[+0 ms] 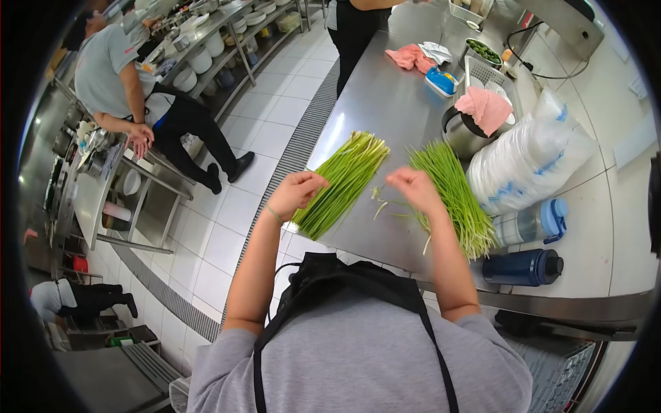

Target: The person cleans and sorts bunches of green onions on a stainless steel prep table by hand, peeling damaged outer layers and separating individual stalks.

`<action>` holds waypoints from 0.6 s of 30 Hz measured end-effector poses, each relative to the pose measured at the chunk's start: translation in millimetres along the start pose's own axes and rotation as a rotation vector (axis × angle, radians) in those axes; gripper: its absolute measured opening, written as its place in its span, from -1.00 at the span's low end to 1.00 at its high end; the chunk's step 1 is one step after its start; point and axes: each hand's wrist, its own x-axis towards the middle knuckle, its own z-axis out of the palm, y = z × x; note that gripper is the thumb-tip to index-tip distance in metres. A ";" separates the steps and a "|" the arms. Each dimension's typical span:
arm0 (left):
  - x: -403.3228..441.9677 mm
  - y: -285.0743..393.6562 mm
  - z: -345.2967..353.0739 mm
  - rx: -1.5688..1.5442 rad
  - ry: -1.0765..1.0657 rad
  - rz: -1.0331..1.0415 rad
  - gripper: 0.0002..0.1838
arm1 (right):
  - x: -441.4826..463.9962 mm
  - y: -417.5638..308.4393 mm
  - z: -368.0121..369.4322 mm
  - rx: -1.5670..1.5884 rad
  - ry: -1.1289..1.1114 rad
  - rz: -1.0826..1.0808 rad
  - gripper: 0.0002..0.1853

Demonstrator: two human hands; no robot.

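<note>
The left bundle of long green stalks (341, 186) lies flat on the metal tabletop (344, 113) in front of me, a little to my left. Its long axis slants from the near edge, at my left, away and to the right; the far end looks paler and more yellow. My left hand (297, 195) is closed in a pinch at the bundle's left side, thumb against fingertips; I cannot tell whether a stalk is between them. My right hand (413, 187), blurred, is near the inner side of the right bundle (449, 196); I cannot tell whether it is open or closed, or holding anything. That bundle slants the other way, its loose, pale ends towards me on the right.

Stalks this slender probably bruise easily, so a light fingertip pinch suits them, with each one kept parallel to its bundle and the ends level.

Pale scraps (381, 208) lie between the bundles. Beyond the right bundle are a clear bottle (522, 226), a dark blue bottle (515, 268), plastic-wrapped containers (527, 165) and a metal pot (468, 143) with a pink cloth (485, 109) on it. Another person (113, 76) stands well apart, hands behind the back.
</note>
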 end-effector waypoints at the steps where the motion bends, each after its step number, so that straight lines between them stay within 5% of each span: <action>1: 1.8 -2.9 -2.4 -0.054 0.054 0.039 -0.86 | -1.8 7.0 2.9 0.000 0.001 0.000 -0.88; 3: 3.3 -4.9 -4.6 -0.146 0.097 0.047 -0.92 | -5.1 21.0 8.8 -0.604 -0.068 -0.207 -0.86; 6: 12.3 -12.8 -7.1 -0.195 0.042 0.077 -0.92 | 15.5 25.2 15.9 -0.513 0.164 -0.044 -0.86; 9: 12.9 -6.9 6.9 -0.159 0.043 0.048 -0.91 | 49.9 27.6 29.2 -0.406 0.413 -0.192 -0.85; 13: 11.6 -0.5 26.6 -0.089 0.146 0.075 -0.88 | 84.0 27.7 38.6 -0.378 0.491 -0.109 -0.81; 15: 10.8 -0.8 27.9 -0.069 0.153 0.082 -0.88 | 93.7 27.4 43.7 -0.477 0.293 0.038 -0.76; 18: 12.5 -5.0 28.8 -0.052 0.163 0.100 -0.86 | 100.4 29.5 50.7 -0.471 0.328 0.163 -0.72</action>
